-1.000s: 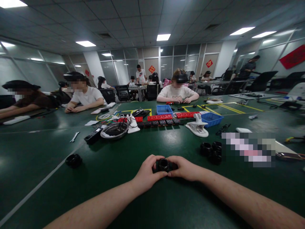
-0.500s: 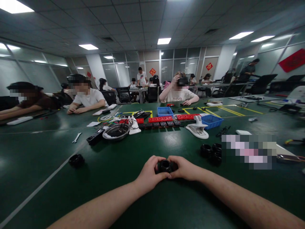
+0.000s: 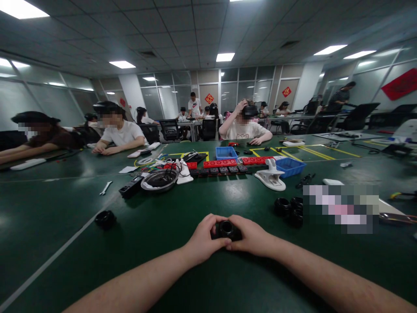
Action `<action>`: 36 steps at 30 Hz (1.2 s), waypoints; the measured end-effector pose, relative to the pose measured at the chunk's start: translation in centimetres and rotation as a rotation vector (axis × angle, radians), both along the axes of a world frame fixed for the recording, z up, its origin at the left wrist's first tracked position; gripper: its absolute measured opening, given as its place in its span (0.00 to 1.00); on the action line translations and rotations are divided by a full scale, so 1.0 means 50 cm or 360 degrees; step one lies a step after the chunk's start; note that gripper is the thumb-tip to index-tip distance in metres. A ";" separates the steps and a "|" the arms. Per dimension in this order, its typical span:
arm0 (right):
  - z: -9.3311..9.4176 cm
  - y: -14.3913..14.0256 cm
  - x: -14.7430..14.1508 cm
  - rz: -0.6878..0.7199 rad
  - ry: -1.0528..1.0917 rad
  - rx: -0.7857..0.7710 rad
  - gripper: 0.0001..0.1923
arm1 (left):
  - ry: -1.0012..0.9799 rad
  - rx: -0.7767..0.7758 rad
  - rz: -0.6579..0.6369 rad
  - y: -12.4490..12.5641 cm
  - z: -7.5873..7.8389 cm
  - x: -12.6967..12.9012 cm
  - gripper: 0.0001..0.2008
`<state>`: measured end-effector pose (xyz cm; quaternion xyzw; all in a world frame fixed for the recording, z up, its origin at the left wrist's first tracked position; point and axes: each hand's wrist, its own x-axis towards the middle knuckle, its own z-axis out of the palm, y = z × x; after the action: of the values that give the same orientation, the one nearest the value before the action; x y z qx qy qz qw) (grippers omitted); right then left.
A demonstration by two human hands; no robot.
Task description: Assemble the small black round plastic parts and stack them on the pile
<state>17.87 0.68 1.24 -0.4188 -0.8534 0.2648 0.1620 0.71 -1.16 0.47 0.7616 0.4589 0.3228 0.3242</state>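
Low over the green table, a black round hollow part (image 3: 226, 228) sits between my two hands, its open hole turned up toward me. My left hand (image 3: 202, 240) curls around its left side, thumb across the near edge. From the other side my right hand (image 3: 252, 234) grips it, and the two thumbs meet in front. The fingers hide much of its sides. A similar black part (image 3: 105, 219) lies apart on the left. Several more such parts (image 3: 282, 206) stand together to the right, partly covered by a blurred patch.
Farther back lie a metal bowl (image 3: 159, 180), a white clip base (image 3: 271, 177), a blue bin (image 3: 289, 167) and red power strips (image 3: 220, 163). A wrench (image 3: 106, 188) rests at left. Across the table sits a person (image 3: 246, 128); others sit along the left.
My right fingers and thumb have shifted slightly left around the black part. It stays in about the same place. The other things have not visibly moved.
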 end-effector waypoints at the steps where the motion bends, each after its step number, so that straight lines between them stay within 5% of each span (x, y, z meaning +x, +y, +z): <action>1: 0.004 0.005 0.007 0.0085 0.0036 -0.0084 0.20 | 0.0007 -0.0006 -0.0046 0.001 0.002 -0.002 0.19; 10: 0.004 0.030 0.026 0.0327 0.0243 -0.0423 0.17 | 0.0047 -0.0008 -0.0157 0.006 0.007 -0.007 0.19; 25: -0.008 0.040 0.033 0.0389 0.0215 -0.0420 0.14 | 0.0073 -0.0019 -0.0153 0.008 0.006 -0.005 0.19; 36: -0.009 0.034 0.019 0.0086 0.0170 -0.0423 0.17 | 0.0036 -0.0016 -0.0010 -0.005 0.011 0.007 0.18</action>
<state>18.84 2.37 0.76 -0.3987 -0.8118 0.4018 0.1432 1.07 -1.40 1.04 0.7650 0.4618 0.3110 0.3238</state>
